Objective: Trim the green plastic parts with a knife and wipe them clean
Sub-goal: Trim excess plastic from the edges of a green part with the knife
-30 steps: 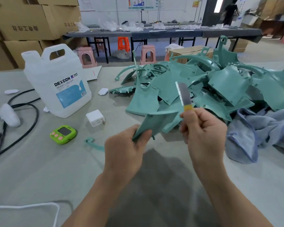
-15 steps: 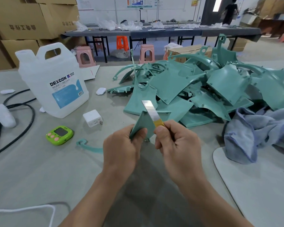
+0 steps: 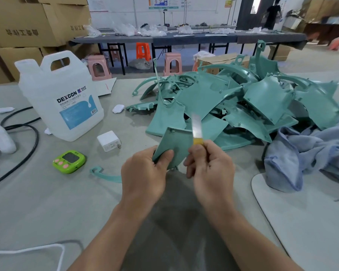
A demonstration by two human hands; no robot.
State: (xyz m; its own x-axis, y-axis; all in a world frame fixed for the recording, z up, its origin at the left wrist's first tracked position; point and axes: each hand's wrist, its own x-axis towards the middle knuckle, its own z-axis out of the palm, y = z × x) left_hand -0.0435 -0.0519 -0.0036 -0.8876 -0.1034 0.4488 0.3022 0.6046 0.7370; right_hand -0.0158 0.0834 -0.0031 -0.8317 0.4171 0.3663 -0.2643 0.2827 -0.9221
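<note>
- Knife (image 3: 196, 126) position has changed: a second ago it was raised well to the right of the green part (image 3: 176, 143); now its blade stands at the part's right edge.
- The part has also been turned, so its broad face now looks at the camera. It is held up above the tabletop (image 3: 47, 202), in front of the pile of green parts (image 3: 233, 102).
- Left hand (image 3: 143, 173): fingers curled round the part's lower end, thumb pressed on its face.
- Right hand (image 3: 209, 169): fingers closed round the knife handle.
- Trimming of this edge is probably under way; the blue cloth (image 3: 309, 153) lies unused, so wiping is yet to come.
- The blade is smeared by motion, so I cannot tell whether it touches the edge. Only a yellow band of the handle shows, and any burrs are too small to see.
</note>
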